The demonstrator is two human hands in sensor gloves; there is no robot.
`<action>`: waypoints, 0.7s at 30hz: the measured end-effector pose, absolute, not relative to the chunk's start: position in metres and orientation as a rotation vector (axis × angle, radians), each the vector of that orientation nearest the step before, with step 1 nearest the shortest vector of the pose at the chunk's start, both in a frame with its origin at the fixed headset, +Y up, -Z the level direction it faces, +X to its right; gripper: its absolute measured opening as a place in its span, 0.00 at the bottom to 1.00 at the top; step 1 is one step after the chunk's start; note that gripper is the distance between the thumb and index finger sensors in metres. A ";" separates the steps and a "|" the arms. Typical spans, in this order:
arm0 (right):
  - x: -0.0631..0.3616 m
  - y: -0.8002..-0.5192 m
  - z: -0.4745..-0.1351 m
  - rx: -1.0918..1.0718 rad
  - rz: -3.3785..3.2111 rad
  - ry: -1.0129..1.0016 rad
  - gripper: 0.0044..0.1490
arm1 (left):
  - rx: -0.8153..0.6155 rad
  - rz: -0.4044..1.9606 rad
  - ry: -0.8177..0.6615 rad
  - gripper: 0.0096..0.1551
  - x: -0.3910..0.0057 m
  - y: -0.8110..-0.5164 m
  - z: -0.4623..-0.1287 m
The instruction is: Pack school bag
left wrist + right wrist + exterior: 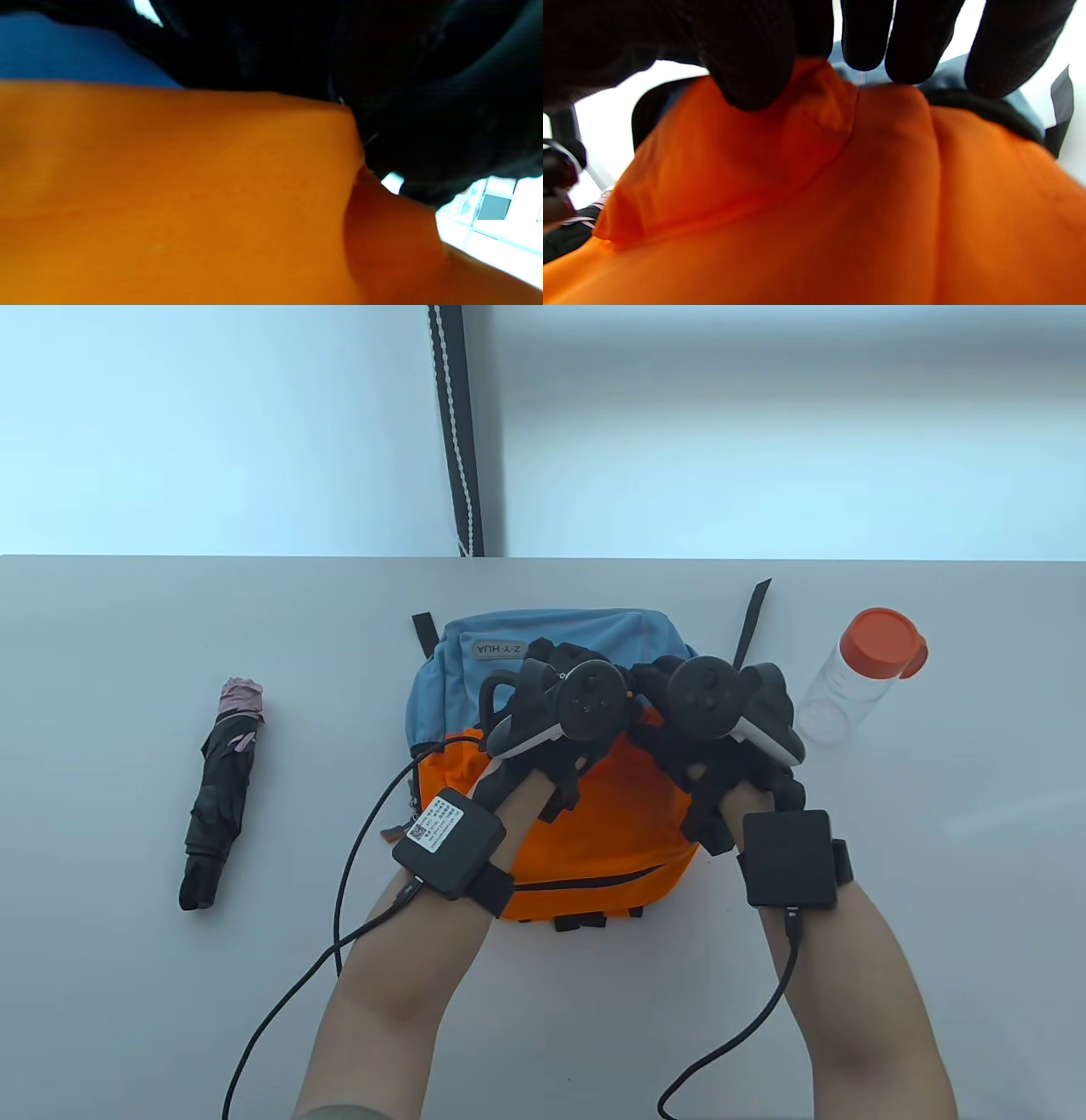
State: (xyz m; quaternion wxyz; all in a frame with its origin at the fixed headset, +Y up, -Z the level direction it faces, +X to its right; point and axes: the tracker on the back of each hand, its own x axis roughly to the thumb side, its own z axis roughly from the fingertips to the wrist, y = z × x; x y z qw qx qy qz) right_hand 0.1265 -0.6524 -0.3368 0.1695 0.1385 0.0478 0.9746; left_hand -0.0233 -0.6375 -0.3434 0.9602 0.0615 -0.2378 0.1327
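The school bag [611, 823] lies flat in the middle of the table, blue at its far end and orange toward me. Both gloved hands are on its upper orange part, close together. In the right wrist view my right hand [814, 72] pinches a raised fold of the orange fabric [840, 203] between the thumb [751, 76] and the fingers [865, 46]. In the table view that hand [679, 687] is under its tracker. My left hand [567, 666] is beside it. In the left wrist view its dark glove [382, 63] meets the edge of the orange fabric [169, 190], and its grip is hidden.
A folded black umbrella [222, 797] with a pink end lies on the table to the bag's left. A clear bottle [848, 687] with an orange cap lies to the bag's right. Black straps [751, 619] stick out at the bag's far corners. Cables trail from both wrists.
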 end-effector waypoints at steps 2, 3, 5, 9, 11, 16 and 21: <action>0.120 -0.657 -0.338 0.320 2.828 -0.012 0.38 | 0.128 0.230 -0.470 0.21 -0.028 -0.639 -0.341; 0.119 -0.658 -0.339 0.306 2.856 -0.002 0.34 | 0.136 0.214 -0.458 0.21 -0.031 -0.640 -0.340; 0.116 -0.658 -0.340 0.307 2.896 -0.018 0.30 | 0.131 0.185 -0.420 0.22 -0.042 -0.641 -0.338; 0.118 -0.659 -0.341 0.293 2.881 -0.012 0.28 | 0.113 0.258 -0.350 0.22 -0.074 -0.644 -0.335; 0.118 -0.660 -0.340 0.294 2.896 -0.015 0.28 | 0.084 0.290 -0.318 0.21 -0.092 -0.645 -0.331; 0.119 -0.660 -0.340 0.331 2.920 -0.023 0.27 | 0.084 0.322 -0.225 0.21 -0.145 -0.655 -0.324; 0.118 -0.666 -0.339 0.363 2.948 -0.035 0.26 | 0.033 0.476 -0.096 0.21 -0.177 -0.670 -0.327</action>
